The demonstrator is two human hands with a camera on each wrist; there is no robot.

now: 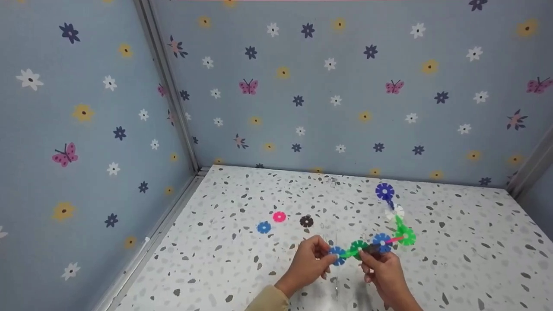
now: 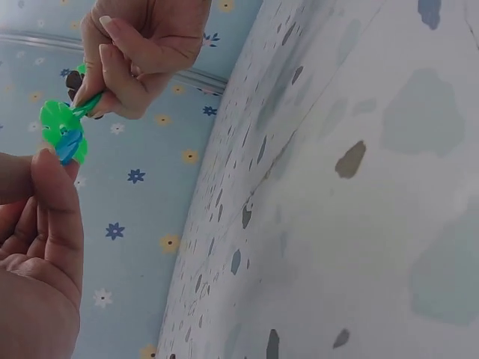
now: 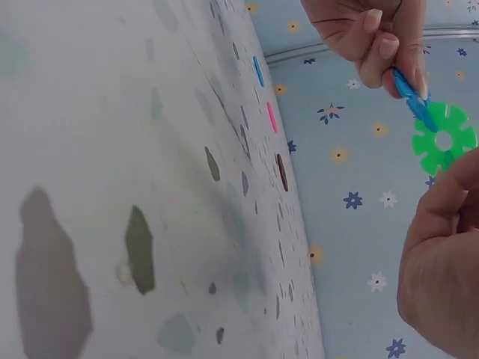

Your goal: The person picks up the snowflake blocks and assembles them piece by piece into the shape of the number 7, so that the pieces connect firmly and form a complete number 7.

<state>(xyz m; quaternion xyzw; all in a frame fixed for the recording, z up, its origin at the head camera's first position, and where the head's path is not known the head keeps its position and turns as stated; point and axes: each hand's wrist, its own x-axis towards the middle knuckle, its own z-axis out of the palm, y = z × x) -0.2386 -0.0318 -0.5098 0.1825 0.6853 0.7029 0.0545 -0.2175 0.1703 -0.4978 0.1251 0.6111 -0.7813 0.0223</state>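
A chain of interlocking notched plastic discs stretches between and beyond my hands in the head view. My left hand (image 1: 307, 262) pinches the blue disc (image 1: 337, 256) at its near-left end between thumb and fingers. That blue disc is slotted edgewise into a light green disc (image 3: 444, 140), seen in the right wrist view. My right hand (image 1: 387, 275) pinches the chain by the dark green disc (image 1: 358, 248), partly covering a black one. Beyond it the chain runs through another blue disc (image 1: 382, 243), a pink one, a bright green disc (image 1: 406, 236) and a white disc (image 1: 395, 212) to a dark blue disc (image 1: 384, 191).
Three loose discs lie on the speckled white table (image 1: 216, 263), left of the chain: blue (image 1: 264, 227), pink (image 1: 279, 217) and dark brown (image 1: 306, 221). Flower-patterned panels (image 1: 315, 86) close off the table's back and left sides.
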